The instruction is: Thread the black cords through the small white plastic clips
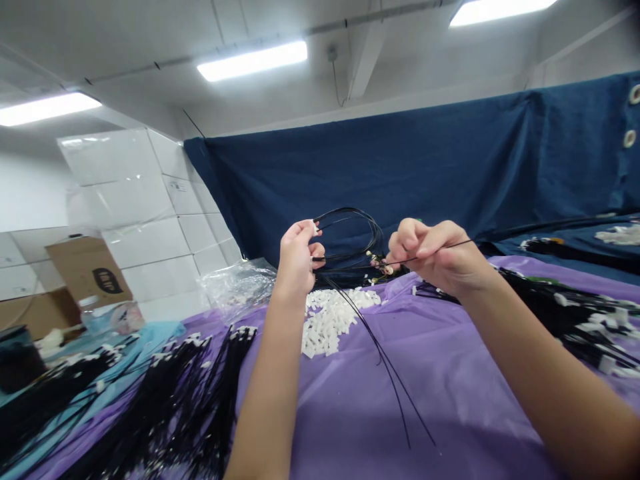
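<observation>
Cardboard box and white wall panels stand far left, beyond black cable bundles lying on the purple cloth. Above a pile of white clips, the left hand pinches the looped black wires by their ends. The right hand, fingers curled together, pinches one strand. A blue curtain hangs behind.
</observation>
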A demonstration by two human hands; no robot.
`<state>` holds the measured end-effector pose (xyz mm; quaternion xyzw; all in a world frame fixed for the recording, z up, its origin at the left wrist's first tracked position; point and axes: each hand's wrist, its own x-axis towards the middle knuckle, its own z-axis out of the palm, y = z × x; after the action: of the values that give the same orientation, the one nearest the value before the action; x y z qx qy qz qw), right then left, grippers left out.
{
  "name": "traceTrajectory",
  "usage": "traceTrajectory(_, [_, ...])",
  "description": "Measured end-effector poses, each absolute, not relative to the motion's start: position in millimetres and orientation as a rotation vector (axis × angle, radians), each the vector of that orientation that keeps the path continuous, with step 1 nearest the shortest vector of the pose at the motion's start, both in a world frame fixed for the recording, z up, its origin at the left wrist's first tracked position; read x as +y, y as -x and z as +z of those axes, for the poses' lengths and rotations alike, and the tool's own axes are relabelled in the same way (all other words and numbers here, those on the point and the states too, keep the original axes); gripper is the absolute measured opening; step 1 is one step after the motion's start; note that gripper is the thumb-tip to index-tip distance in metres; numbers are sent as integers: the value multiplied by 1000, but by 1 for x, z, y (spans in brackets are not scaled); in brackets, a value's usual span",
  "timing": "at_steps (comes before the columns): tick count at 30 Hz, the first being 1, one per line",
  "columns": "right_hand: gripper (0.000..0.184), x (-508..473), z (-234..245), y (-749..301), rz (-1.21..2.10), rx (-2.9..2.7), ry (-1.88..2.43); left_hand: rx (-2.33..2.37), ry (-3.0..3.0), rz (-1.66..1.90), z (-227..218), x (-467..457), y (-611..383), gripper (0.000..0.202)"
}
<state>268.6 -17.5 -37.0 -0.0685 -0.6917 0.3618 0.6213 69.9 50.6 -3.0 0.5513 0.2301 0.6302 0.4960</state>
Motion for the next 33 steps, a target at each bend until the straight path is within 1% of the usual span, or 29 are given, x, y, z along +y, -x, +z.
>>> traceTrajectory(4, [52, -23, -36, -257, 760, -1414, 201, 513, -1417, 1511, -4, 47, -72, 11])
traceTrajectory(5, [58, -25, -36, -255, 756, -1402, 226, 496, -1439, 1484, -4, 46, -72, 11])
traceTrajectory(7, [63, -27, -35, -252, 781, -1415, 264, 461, -1475, 1424, -4, 44, -73, 11])
traceTrajectory(9, [58, -27, -36, -251, 837, -1460, 296, 427, -1494, 1379, -3, 41, -73, 11])
traceTrajectory(11, [46, -26, -37, -250, 820, -1516, 378, 377, -1504, 1342, -2, 40, -73, 10])
traceTrajectory(14, [31, -23, -40, -246, 526, -1595, 612, 316, -1517, 1291, -2, 37, -73, 11])
traceTrajectory(17, [30, -21, -44, -242, 191, -1606, 769, 298, -1542, 1271, -2, 36, -72, 11])
traceTrajectory(19, [31, -20, -45, -240, 100, -1622, 800, 290, -1551, 1274, -2, 36, -72, 10])
traceTrajectory(25, [31, -23, -42, -243, 125, -1764, 843, 257, -1545, 1299, -2, 36, -71, 11])
traceTrajectory(33, [31, -23, -41, -243, 163, -1774, 852, 292, -1515, 1325, -1, 35, -73, 11])
